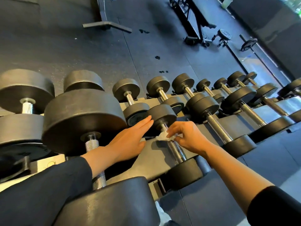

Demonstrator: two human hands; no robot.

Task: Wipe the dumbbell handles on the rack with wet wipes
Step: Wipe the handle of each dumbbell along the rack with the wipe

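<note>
Right hand point(187, 136) fingers pinch the crumpled white wet wipe point(164, 136) – soft, limp – on the knurled chrome dumbbell handle point(175, 148). Heavy, probably stays put. Left hand point(128, 141) flat, fingers straight.

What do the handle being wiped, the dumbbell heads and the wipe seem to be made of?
The handle looks like bright chromed steel: it shines, with a fine crosshatched grip pattern. The dumbbell head beyond it looks matte black, probably rubber-coated or painted metal; the picture cannot settle which. The wet wipe pinched in the right hand looks like thin white fibrous cloth, crumpled into soft folds.
</note>
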